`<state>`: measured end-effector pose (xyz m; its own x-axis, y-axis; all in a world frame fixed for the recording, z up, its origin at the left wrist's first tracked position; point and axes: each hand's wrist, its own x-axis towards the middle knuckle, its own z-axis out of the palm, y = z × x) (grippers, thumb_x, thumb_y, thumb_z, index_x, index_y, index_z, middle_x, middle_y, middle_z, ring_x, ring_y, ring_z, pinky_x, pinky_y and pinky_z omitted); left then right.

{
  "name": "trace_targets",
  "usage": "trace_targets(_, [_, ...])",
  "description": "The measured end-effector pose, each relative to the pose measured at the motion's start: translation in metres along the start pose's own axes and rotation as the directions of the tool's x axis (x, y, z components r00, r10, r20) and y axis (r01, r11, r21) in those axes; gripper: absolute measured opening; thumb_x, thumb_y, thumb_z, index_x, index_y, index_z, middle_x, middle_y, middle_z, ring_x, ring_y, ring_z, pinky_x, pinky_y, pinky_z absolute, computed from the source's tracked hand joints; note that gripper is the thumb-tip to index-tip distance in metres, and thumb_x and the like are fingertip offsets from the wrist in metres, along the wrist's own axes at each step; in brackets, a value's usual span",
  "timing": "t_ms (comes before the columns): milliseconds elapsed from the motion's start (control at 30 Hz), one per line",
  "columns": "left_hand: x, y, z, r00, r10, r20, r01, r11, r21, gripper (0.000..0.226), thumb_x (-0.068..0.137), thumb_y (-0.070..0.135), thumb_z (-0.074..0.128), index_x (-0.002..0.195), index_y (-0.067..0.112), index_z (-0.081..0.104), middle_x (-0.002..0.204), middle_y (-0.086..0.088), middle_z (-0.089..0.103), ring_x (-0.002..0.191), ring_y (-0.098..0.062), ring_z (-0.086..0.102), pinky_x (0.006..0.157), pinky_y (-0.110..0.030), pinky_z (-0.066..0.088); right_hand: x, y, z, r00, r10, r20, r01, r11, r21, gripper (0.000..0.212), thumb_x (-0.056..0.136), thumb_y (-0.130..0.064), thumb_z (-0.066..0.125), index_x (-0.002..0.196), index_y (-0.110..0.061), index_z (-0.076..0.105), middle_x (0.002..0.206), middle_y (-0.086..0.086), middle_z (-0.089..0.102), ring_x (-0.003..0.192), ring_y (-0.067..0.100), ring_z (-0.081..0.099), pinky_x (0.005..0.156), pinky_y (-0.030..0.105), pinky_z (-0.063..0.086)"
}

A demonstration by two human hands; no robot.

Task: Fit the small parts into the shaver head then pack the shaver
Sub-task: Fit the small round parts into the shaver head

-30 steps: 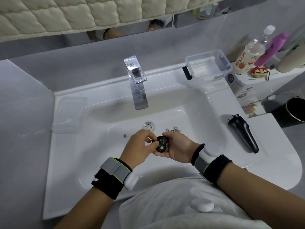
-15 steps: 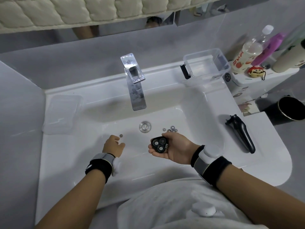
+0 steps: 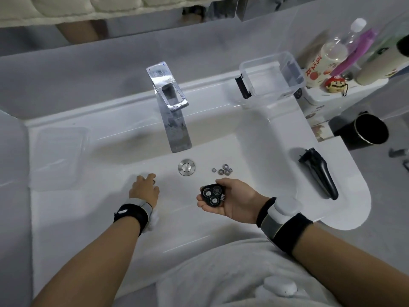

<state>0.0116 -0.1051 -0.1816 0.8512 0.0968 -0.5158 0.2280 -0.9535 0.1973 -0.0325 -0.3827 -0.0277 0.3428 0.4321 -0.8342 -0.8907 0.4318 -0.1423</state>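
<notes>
I find the left hand [image 3: 145, 189] down in the sink [image 3: 66, 213], left of the drain [image 3: 186, 166], its fingertips [image 3: 152, 176] drawn together around a small toothed part [image 3: 155, 181]; whether the part is pinched or merely touched I cannot tell. The right hand [image 3: 234, 201] lies palm up over the middle of the sink, fingers curled loosely under the shaver head [image 3: 212, 195], cradling it without clamping.

The shaver head rests with its open inner face turned up toward the camera. Being roughly triangular, it has no marked long axis. Its three round seats show: two appear to carry light inserts, the third looks darker, so I judge the fitting partly done.

A cluster of loose small parts [image 3: 223, 170] sits on the sink floor just right of the drain, not yet fitted.

The shaver body [image 3: 318, 171] lies flat on the right ledge, well apart from the hands, long axis running from far-left to near-right, neck end toward the back wall. The clear box [image 3: 272, 76] stands open behind it and its lid [image 3: 58, 151] on the left ledge; packing is not begun
</notes>
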Motion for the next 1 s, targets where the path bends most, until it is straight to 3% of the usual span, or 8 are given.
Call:
trace_targets(267, [-0.005,-0.004,-0.001,0.994,0.057,0.096,-0.061,0.997,0.04,0.016,0.09,0.018,0.052,0.103,0.008,0.05,0.105,-0.016,0.056,0.088,-0.035,0.057,0.077,-0.039,0.049,0.003,0.002,-0.002,1.0,0.017,0.021,-0.018,1.0,0.01,0.046,0.106,-0.027,0.032,0.114,0.007,0.062,0.104,0.025,0.071,0.094,0.037,0.069,0.084,0.039,0.061])
trace_targets(400, [-0.025,0.002,-0.007,0.992,0.041,0.118,-0.043,0.999,0.016,0.017,0.087,0.023,0.056,0.094,0.013,0.045,0.095,-0.009,0.057,0.08,-0.028,0.054,0.066,-0.031,0.041,0.003,0.002,-0.003,0.999,0.014,0.043,-0.015,1.0,0.018,0.047,0.106,-0.027,0.032,0.112,0.006,0.064,0.104,0.025,0.071,0.093,0.037,0.07,0.083,0.039,0.062])
trace_targets(567, [-0.064,0.037,-0.034,0.999,0.035,-0.031,-0.044,0.916,-0.399,0.01,0.077,0.01,0.066,0.08,0.016,0.058,0.075,-0.001,0.064,0.074,-0.023,0.058,0.063,-0.022,0.041,0.002,0.002,-0.005,0.998,-0.003,0.064,0.003,1.0,0.004,0.047,0.106,-0.027,0.033,0.113,0.007,0.064,0.105,0.026,0.071,0.092,0.038,0.072,0.082,0.04,0.062])
trace_targets(700, [-0.105,0.072,-0.067,0.98,0.162,-0.117,-0.2,0.751,-0.629,0.02,0.082,0.01,0.068,0.095,0.025,0.067,0.082,0.008,0.071,0.075,-0.006,0.066,0.068,-0.009,0.046,-0.002,0.002,-0.005,0.997,-0.015,0.076,0.017,1.0,-0.018,0.047,0.106,-0.027,0.033,0.113,0.008,0.064,0.107,0.027,0.07,0.094,0.038,0.07,0.084,0.04,0.062])
trace_targets(800, [-0.128,0.093,-0.087,0.958,0.234,-0.167,-0.283,0.663,-0.693,0.021,0.083,0.015,0.072,0.097,0.03,0.07,0.084,0.014,0.072,0.074,0.002,0.066,0.07,-0.005,0.046,-0.005,0.003,-0.004,0.996,-0.022,0.083,0.025,0.999,-0.043,0.047,0.107,-0.028,0.032,0.115,0.007,0.062,0.106,0.027,0.07,0.093,0.038,0.071,0.081,0.039,0.063])
trace_targets(867, [-0.141,0.105,-0.096,0.937,0.301,-0.18,-0.339,0.647,-0.683,0.022,0.082,0.018,0.074,0.096,0.035,0.07,0.086,0.014,0.072,0.076,0.003,0.064,0.07,-0.006,0.045,-0.007,0.004,-0.004,0.994,-0.027,0.105,0.034,0.997,-0.069,0.047,0.107,-0.027,0.031,0.12,0.007,0.06,0.107,0.026,0.069,0.094,0.037,0.07,0.085,0.04,0.061])
trace_targets(1000, [-0.153,0.121,-0.097,0.873,0.438,-0.213,-0.48,0.696,-0.535,0.02,0.083,0.027,0.073,0.097,0.041,0.07,0.1,0.023,0.063,0.1,0.007,0.052,0.081,-0.001,0.035,-0.011,0.004,-0.002,0.989,-0.047,0.141,0.065,0.991,-0.12,0.041,0.107,-0.025,0.033,0.122,0.005,0.057,0.101,0.018,0.069,0.089,0.033,0.072,0.095,0.043,0.056])
